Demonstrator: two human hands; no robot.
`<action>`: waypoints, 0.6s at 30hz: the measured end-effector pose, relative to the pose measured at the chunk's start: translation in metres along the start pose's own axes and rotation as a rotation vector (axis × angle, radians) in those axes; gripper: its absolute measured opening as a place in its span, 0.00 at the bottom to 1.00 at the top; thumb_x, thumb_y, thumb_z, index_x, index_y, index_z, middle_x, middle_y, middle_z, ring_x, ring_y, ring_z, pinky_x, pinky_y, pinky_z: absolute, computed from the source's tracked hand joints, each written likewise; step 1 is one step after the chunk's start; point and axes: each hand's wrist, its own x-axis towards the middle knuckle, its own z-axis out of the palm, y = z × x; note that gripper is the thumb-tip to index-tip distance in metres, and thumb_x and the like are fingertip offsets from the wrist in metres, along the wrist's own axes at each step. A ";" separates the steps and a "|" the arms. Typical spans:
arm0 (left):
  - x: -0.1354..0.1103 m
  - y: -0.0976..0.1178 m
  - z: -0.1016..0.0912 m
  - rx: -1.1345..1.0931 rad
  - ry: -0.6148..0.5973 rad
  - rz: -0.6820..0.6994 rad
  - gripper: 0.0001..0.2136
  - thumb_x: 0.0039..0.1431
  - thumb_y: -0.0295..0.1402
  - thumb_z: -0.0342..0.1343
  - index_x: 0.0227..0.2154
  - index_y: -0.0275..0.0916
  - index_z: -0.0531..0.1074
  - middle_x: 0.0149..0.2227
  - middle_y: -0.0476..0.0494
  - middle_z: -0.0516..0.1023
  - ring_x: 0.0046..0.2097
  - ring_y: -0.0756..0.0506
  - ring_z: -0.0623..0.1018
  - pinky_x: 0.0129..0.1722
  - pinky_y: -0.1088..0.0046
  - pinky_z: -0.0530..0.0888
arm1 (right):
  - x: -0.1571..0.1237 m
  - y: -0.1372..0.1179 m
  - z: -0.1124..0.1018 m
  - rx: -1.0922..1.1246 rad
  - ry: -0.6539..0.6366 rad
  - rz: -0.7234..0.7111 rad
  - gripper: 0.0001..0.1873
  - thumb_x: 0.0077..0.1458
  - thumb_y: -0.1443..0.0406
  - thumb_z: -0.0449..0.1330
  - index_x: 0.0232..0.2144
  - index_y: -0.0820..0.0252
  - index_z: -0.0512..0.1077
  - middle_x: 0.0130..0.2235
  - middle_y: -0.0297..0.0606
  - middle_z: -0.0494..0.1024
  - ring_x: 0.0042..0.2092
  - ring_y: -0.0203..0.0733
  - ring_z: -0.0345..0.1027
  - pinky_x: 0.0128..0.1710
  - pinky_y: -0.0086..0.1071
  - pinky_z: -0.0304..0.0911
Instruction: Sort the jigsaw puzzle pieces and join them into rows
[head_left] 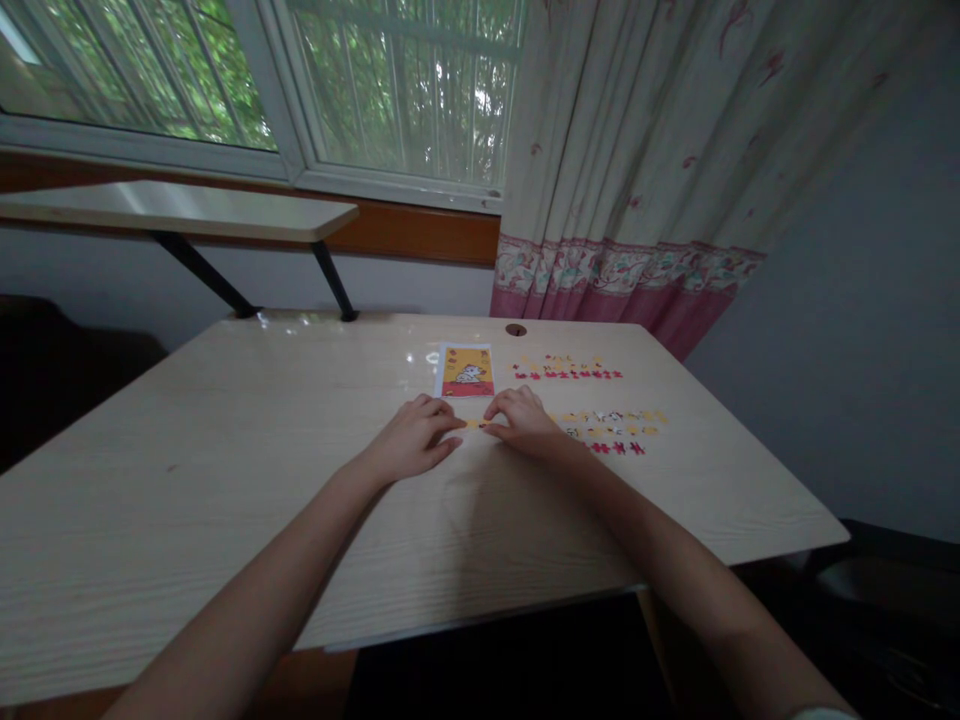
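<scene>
Two small yellow puzzle pieces [472,424] lie side by side on the desk, between my hands. My left hand [412,435] comes in from the left, its index fingertip on the left end of the yellow pieces and its thumb curled just below. At the right end, my right hand [525,418] pinches a yellow piece with a dark mark between thumb and index finger. Just behind my hands lies a picture card [469,372] with a white animal on yellow and red. My right hand partly hides the rows of loose pieces beside it.
Red puzzle pieces [570,375] line up right of the card, with yellow ones behind. Nearer rows hold yellow and white pieces [615,417] and red pieces [630,449]. A raised shelf [225,210] stands at the back left. Behind the desk [262,420] hangs a curtain [600,150].
</scene>
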 end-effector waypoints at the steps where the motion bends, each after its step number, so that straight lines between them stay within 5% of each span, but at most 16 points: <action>1: 0.000 0.000 0.000 0.000 0.001 0.001 0.15 0.58 0.39 0.48 0.43 0.41 0.72 0.39 0.41 0.71 0.43 0.42 0.67 0.44 0.62 0.64 | 0.000 -0.001 -0.001 -0.003 -0.005 0.002 0.10 0.51 0.58 0.60 0.34 0.56 0.71 0.42 0.37 0.70 0.46 0.43 0.55 0.45 0.35 0.48; 18: 0.000 0.000 0.000 -0.001 0.002 0.004 0.15 0.58 0.39 0.48 0.44 0.41 0.72 0.39 0.40 0.70 0.43 0.41 0.67 0.44 0.61 0.64 | 0.005 0.001 0.009 0.000 0.030 -0.019 0.10 0.51 0.62 0.58 0.37 0.56 0.74 0.40 0.38 0.72 0.43 0.40 0.58 0.44 0.35 0.48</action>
